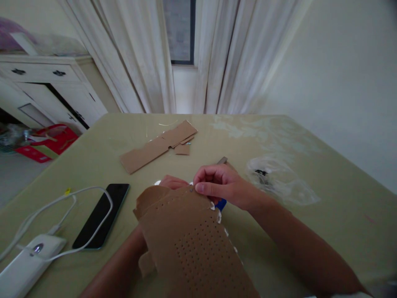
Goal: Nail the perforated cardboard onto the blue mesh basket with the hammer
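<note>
A piece of brown cardboard (186, 219) with a grid of small punched holes and a row of holes along its upper edge is held tilted in front of me. My left hand (175, 182) is behind it, gripping from underneath; most of its fingers are hidden. At the top edge, my right hand (217, 184) pinches thumb and forefinger together beside a small dark spot. Whatever is between those fingertips is too small to make out. White torn bits line the cardboard's right edge. Beyond the right hand, a grey blade-like strip (222, 160) and a blue object (221, 204) show partly.
Farther back on the table (310, 165) lie cardboard strips (158, 147). A clear plastic bag (282, 180) with something black inside sits to the right. On the left are a phone (104, 215), a white power strip (34, 265) and a looped white cable (89, 188).
</note>
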Demonstrator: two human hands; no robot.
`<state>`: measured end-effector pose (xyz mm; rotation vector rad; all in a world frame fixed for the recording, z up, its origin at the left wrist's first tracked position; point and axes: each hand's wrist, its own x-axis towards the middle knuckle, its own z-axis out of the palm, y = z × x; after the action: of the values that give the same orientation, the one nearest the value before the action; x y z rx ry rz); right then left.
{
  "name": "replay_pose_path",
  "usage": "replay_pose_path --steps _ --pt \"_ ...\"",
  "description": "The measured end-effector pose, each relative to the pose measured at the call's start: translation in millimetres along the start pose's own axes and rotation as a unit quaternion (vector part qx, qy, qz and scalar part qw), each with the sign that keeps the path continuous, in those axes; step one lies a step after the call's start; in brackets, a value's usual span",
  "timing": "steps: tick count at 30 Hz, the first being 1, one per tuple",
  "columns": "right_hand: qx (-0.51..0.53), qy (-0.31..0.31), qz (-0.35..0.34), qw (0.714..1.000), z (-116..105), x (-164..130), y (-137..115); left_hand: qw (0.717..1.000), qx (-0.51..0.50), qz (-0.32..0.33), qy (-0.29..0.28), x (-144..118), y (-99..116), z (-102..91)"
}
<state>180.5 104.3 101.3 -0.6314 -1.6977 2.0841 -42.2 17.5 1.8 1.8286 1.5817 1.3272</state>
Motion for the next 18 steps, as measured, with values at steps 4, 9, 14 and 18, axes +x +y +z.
replay_pose_path --steps 4,9,14,18 --pt "0.011 -0.006 0.0 1.0 1 0 0 0.996 -0.082 0.046 -0.005 6 8 -14.0" --pt "0.004 -0.007 0.007 1.0 1 0 1 0.987 -0.149 0.05 -0.02 5 24 -17.5" --pt "-0.02 0.008 0.017 1.0 1 -1 1 0.987 -0.154 0.047 0.002 2 35 -12.4" --pt "-0.025 0.001 0.008 1.0 1 -2 1 0.987 -0.148 0.061 0.013 3 38 -15.0"
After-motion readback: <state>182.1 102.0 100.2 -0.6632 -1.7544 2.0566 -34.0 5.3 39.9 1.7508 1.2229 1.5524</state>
